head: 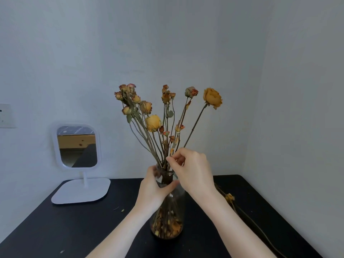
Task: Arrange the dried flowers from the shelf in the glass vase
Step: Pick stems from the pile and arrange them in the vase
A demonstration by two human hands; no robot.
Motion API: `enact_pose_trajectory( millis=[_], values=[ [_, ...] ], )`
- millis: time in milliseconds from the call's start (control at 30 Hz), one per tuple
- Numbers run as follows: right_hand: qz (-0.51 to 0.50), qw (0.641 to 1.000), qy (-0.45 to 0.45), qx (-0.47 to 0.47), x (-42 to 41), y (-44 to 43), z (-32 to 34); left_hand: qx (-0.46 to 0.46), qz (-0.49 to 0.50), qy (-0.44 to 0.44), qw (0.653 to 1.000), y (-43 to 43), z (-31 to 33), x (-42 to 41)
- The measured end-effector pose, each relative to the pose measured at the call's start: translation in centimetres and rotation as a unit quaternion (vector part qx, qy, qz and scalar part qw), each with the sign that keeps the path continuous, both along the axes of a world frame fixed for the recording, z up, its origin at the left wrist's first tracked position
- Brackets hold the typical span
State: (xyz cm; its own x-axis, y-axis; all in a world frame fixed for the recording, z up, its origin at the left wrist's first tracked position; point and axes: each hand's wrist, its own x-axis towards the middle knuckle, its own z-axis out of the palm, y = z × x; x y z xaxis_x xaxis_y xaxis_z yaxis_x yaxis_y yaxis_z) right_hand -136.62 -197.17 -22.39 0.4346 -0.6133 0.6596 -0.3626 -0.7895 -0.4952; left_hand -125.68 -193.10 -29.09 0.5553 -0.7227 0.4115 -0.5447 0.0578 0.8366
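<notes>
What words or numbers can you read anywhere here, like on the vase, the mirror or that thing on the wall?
There are no words, numbers or signs to read here.
The glass vase is plain and has no label.
The mirror has a white frame and stand, and no brand name shows.
The wall plate has tiny dark marks, but they are too blurred to tell if they are print.
</notes>
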Motion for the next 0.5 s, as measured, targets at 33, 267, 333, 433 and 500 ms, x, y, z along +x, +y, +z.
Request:
enact_pose_trajectory(
  millis=[33, 267, 333, 433, 500],
  values=[
    [-0.004, 1.0, 0.005, -0.004, 0.2, 0.0, -0.1, 0.002, 0.0, 0.002, 1.0, 0.0, 0.0, 0.0],
    [-0.01, 1.0, 0.023, -0.004, 1.2, 0.1, 0.1, 0.008, 0.005, 0.007, 1.0, -0.1, -0.2, 0.1],
    [-0.008, 1.0, 0.008, -0.009, 1.4, 0.3, 0.1, 0.012, 0.007, 0.011, 1.0, -0.2, -0.3, 0.1],
    [-0.009, 1.0, -0.009, -0.016, 1.8, 0.6, 0.2, 0.012, 0.011, 0.009, 1.0, -0.3, -0.4, 0.2],
    [-0.016, 1.0, -0.002, -0.022, 1.9, 0.6, 0.2, 0.013, 0.01, 0.008, 1.0, -0.4, -0.4, 0.3]
  ],
)
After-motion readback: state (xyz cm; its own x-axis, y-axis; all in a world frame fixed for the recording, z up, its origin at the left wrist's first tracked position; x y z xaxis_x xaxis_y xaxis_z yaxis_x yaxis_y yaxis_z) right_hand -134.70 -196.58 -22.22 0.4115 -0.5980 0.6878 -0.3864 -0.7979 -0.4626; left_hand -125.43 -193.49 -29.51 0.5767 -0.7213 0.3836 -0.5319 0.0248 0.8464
